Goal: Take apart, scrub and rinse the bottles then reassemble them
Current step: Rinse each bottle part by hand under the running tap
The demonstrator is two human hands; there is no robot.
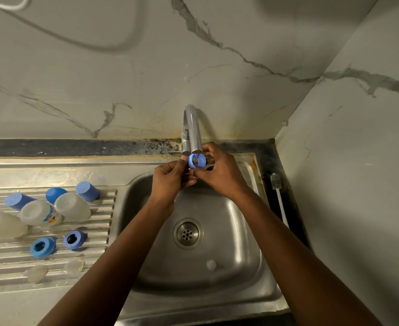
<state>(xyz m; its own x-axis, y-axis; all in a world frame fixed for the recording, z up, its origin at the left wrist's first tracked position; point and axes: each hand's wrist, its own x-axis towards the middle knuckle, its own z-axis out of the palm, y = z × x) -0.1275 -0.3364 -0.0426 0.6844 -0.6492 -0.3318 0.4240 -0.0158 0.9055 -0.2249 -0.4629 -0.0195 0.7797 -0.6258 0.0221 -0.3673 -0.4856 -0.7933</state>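
Under the tap [193,130], both arms stretch forward; left hand [170,180] and right hand [219,170] fingers pinch a blue ring [196,160]. The bottle [41,212] print is unreadable.

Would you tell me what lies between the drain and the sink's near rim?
In the head view, a small clear round piece lies on the sink floor.

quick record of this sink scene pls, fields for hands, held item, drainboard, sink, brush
hands: left hand and right hand both hold the blue ring
place: under the tap, over the sink
drainboard: three upturned bottles, three blue caps, two blue rings, two clear teats
in sink: one clear teat
brush: lies right of sink
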